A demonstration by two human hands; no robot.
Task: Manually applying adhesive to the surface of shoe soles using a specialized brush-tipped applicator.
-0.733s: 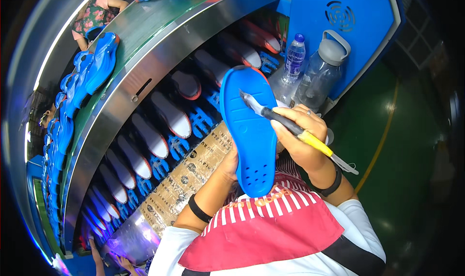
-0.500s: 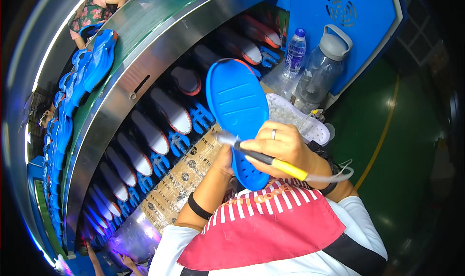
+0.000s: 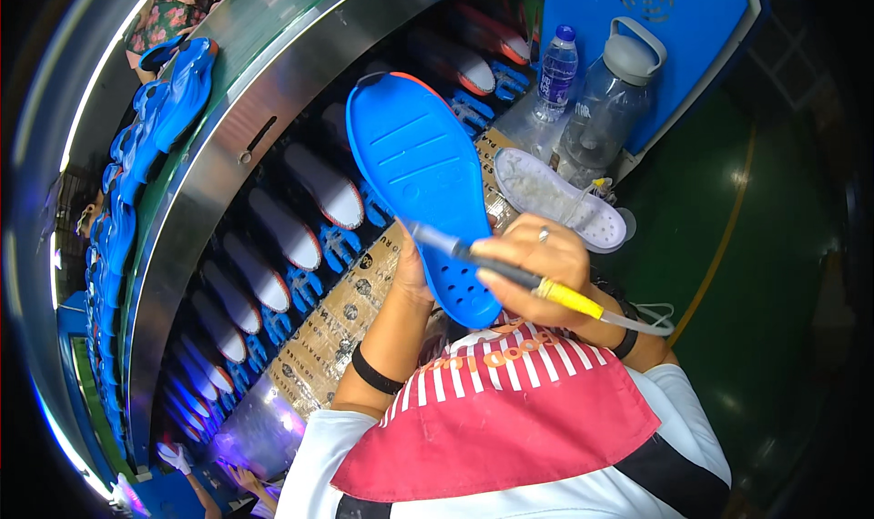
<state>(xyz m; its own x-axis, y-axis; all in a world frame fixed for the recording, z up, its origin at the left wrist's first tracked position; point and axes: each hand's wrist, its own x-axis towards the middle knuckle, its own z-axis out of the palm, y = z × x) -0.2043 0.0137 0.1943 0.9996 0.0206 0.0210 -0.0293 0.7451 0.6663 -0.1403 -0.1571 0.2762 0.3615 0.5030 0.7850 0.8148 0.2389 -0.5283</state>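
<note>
a yellow-handled tool (image 3: 537, 285) is pinched in the right hand (image 3: 537, 269), fingers closed around its shaft, its tip laid on the edge of a blue sole (image 3: 421, 178). the sole is held up at chest height over a cardboard sheet (image 3: 350, 314); it is gripped from behind near its heel by the left hand (image 3: 414, 269), whose fingers are mostly hidden. just beyond the right hand a white sole (image 3: 555, 196) is seen lying flat. farther off, a small bottle (image 3: 555, 73) and a large jug (image 3: 608, 100) are stood against a blue panel (image 3: 701, 27). white soles (image 3: 319, 184) are lined along the curved conveyor (image 3: 228, 146).
</note>
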